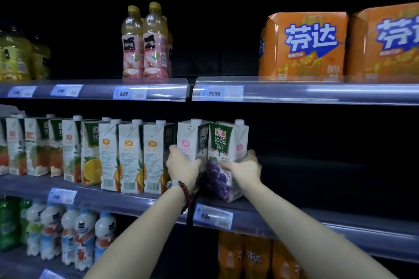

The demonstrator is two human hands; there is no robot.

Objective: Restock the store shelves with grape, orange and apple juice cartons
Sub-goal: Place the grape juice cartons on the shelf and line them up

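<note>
The grape juice carton [223,142] under the right hand shows "100%" in white on its green panel, with small "GRAPE JUICE" lettering below. The neighbouring cartons carry "30" badges: the orange juice carton [130,156] in orange, the pink-badged carton [189,140] in pink. The orange multipack [303,45] on the upper shelf bears large Chinese characters "芬达". Price tags read "3.50" [129,93], "11.90" [221,93] and a blurred "3.80" [66,90].

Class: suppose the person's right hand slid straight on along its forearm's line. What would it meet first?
The right hand already grips the grape juice carton, so that comes first. Beyond it the shelf looks dark and free, though depth is unclear.
</note>
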